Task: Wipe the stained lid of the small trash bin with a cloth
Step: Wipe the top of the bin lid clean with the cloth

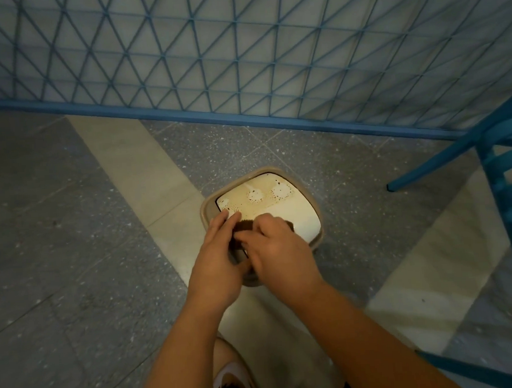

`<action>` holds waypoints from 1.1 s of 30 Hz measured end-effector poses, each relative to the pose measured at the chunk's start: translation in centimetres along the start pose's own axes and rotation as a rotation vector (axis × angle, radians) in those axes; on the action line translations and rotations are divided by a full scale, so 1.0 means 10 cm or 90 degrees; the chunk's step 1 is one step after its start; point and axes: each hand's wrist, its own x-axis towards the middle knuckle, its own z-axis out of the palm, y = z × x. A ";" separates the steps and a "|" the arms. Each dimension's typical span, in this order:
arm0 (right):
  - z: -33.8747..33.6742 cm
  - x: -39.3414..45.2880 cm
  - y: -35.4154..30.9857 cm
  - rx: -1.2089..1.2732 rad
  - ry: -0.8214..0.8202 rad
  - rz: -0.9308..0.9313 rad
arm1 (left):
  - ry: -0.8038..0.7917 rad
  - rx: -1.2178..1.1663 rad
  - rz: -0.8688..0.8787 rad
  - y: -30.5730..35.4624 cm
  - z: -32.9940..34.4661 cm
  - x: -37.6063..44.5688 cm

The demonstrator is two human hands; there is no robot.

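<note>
Standing on speckled grey floor [73, 233], stained lid [291, 209]; blue lattice fence [241, 46] behind.

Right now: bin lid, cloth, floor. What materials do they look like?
Bin lid: likely plastic, smooth cream panel in a beige rim, brown-stained. Cloth: dark brown, fuzzy-looking fabric, mostly hidden under both hands. Floor: speckled grey tiles, terrazzo-like, with paler stone-like bands.

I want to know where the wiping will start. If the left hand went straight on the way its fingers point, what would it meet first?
Probably the brown stain on the bin's lid. The left hand points up and right, fingertips already at its near edge.
</note>
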 end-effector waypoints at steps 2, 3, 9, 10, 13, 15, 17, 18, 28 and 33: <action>-0.04 -0.10 0.12 0.023 -0.004 -0.052 | -0.004 -0.002 0.000 0.00 0.00 -0.01; -0.07 -0.16 0.22 0.036 0.002 -0.056 | -0.007 0.003 0.000 0.00 -0.01 -0.01; -0.14 -0.20 0.56 0.185 0.196 0.336 | -0.015 0.019 0.002 0.00 -0.01 0.01; -0.07 -0.25 0.44 0.196 0.193 0.328 | -0.015 0.011 0.005 0.01 -0.01 0.01; 0.20 -0.54 0.07 0.239 0.111 0.221 | -0.012 -0.002 0.009 0.03 -0.01 0.00; 0.23 -0.63 0.08 0.259 0.123 0.211 | -0.014 0.016 0.012 0.04 0.00 -0.01; 0.13 -0.54 0.27 0.251 0.194 0.270 | -0.017 0.025 0.011 0.03 0.00 0.00; 0.03 -0.46 0.37 0.251 0.216 0.318 | -0.020 0.031 0.008 0.02 0.00 0.01; -0.31 -0.25 0.65 0.408 0.195 0.523 | 0.029 -0.204 -0.105 -0.07 -0.11 0.10; -0.10 -0.64 0.24 0.554 0.151 0.528 | 0.131 -0.260 -0.164 -0.11 -0.26 0.11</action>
